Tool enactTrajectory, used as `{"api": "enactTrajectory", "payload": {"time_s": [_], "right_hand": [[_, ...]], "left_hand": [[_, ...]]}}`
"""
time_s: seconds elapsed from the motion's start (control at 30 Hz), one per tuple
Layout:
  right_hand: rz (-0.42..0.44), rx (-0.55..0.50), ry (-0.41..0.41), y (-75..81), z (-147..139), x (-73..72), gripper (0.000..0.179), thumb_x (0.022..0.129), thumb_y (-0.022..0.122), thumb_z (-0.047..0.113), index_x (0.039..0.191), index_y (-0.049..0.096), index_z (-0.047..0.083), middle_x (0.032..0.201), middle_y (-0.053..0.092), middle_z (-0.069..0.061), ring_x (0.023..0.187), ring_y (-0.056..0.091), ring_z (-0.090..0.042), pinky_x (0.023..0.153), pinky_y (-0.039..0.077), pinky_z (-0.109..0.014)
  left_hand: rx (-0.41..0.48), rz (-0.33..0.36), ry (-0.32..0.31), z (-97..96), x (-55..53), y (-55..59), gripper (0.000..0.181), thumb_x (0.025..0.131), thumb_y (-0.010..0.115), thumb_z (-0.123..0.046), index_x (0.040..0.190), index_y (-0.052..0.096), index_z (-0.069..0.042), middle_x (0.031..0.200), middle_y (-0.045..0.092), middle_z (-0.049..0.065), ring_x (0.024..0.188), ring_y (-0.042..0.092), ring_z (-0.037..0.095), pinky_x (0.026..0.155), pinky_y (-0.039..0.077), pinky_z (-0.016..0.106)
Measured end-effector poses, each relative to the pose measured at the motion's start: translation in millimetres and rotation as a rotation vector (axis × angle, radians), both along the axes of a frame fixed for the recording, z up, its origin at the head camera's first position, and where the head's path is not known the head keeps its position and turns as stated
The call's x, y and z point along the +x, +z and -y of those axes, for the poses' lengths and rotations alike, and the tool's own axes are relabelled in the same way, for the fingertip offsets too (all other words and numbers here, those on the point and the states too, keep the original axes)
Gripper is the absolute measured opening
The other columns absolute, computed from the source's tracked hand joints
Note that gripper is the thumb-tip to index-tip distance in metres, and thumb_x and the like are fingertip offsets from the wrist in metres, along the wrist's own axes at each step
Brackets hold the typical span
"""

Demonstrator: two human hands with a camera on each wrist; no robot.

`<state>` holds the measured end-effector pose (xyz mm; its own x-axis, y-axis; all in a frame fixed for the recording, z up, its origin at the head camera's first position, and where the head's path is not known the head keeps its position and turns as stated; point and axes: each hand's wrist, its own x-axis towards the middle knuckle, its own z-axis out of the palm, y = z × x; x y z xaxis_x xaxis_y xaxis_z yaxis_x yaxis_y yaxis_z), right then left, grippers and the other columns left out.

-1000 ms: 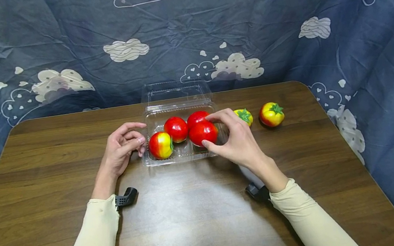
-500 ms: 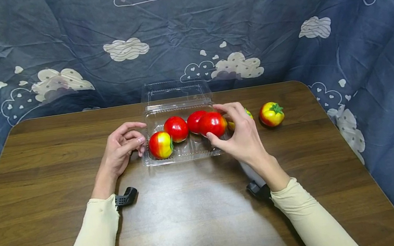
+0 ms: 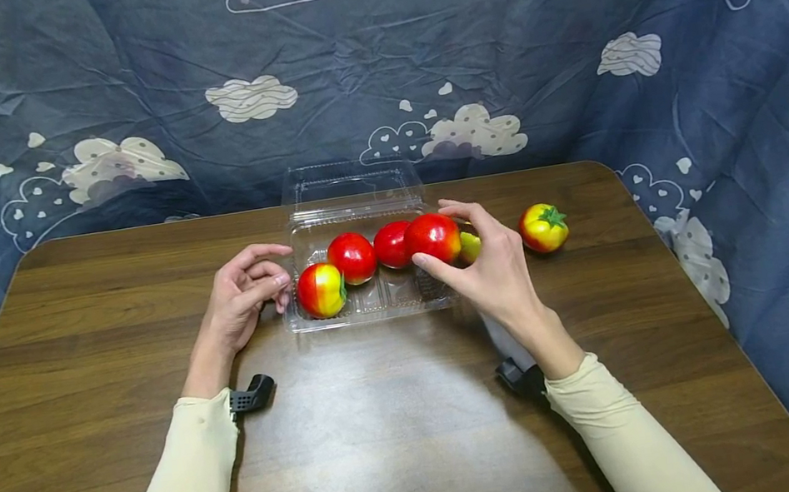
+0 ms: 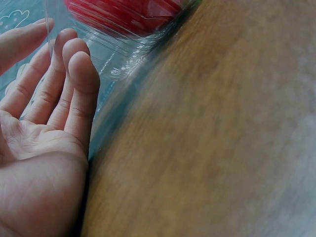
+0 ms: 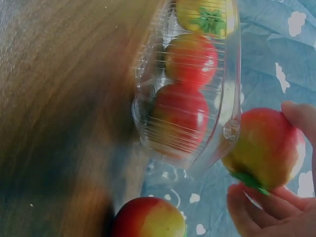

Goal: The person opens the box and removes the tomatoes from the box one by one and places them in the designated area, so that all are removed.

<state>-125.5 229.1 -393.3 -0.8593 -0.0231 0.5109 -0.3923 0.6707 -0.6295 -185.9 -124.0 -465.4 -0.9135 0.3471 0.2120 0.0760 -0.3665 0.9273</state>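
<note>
My right hand [image 3: 499, 265] holds a glossy red fruit [image 3: 433, 238] between thumb and fingers. In the head view it overlaps the right end of a clear plastic clamshell box [image 3: 367, 317]. The right wrist view shows the held fruit's [image 5: 266, 148] yellow patch and green leafy top, with the box wall beside it. Inside the box sit a red-and-yellow fruit [image 3: 321, 291] and two red ones, a middle fruit [image 3: 352, 258] and a right one [image 3: 392, 246]. My left hand [image 3: 244, 296] has loosely bent fingers, their tips [image 4: 84, 71] right at the box's left side.
The box's hinged lid [image 3: 352, 189] stands raised at the back. Another fruit [image 3: 470, 245] is partly hidden behind my right hand, and one more [image 3: 543, 227] lies on the wooden table [image 3: 378, 450] farther right. A cloud-patterned blue cloth [image 3: 338, 60] hangs behind the table.
My right hand has moved right and slightly back with the red fruit, from over the box's front right toward its right edge. The left hand has stayed put.
</note>
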Motion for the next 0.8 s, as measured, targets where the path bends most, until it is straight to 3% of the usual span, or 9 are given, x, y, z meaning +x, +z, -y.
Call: {"api": "enactTrajectory", "payload": {"time_s": [0.2, 0.5, 0.8], "right_hand": [[0.042, -0.026, -0.020, 1.3, -1, 0.7, 0.067, 0.080, 0.093, 0.036, 0.132, 0.058, 0.012, 0.127, 0.075, -0.001, 0.116, 0.071, -0.020, 0.097, 0.061, -0.044], [-0.075, -0.008, -0.040, 2.3, -9, -4.4, 0.065, 0.076, 0.096, 0.042, 0.132, 0.072, 0.018, 0.124, 0.072, -0.001, 0.116, 0.064, -0.019, 0.098, 0.053, -0.041], [-0.101, -0.024, -0.097, 1.6, -14, -6.5, 0.044, 0.095, 0.074, 0.045, 0.132, 0.075, 0.021, 0.112, 0.070, -0.009, 0.106, 0.057, -0.027, 0.085, 0.041, -0.039]], "left_hand": [[-0.001, 0.000, -0.003, -0.7, -0.1, 0.0, 0.035, 0.096, 0.060, 0.017, 0.130, 0.060, 0.010, 0.083, 0.072, 0.008, 0.058, 0.063, 0.020, 0.052, 0.056, 0.024], [-0.002, 0.000, -0.001, -1.1, -0.2, -0.2, 0.035, 0.096, 0.060, 0.017, 0.130, 0.061, 0.009, 0.083, 0.072, 0.009, 0.058, 0.063, 0.021, 0.052, 0.056, 0.025], [0.000, 0.001, 0.000, -0.2, -0.2, -0.8, 0.034, 0.096, 0.061, 0.016, 0.129, 0.060, 0.010, 0.083, 0.072, 0.009, 0.057, 0.062, 0.021, 0.052, 0.056, 0.025]]}}
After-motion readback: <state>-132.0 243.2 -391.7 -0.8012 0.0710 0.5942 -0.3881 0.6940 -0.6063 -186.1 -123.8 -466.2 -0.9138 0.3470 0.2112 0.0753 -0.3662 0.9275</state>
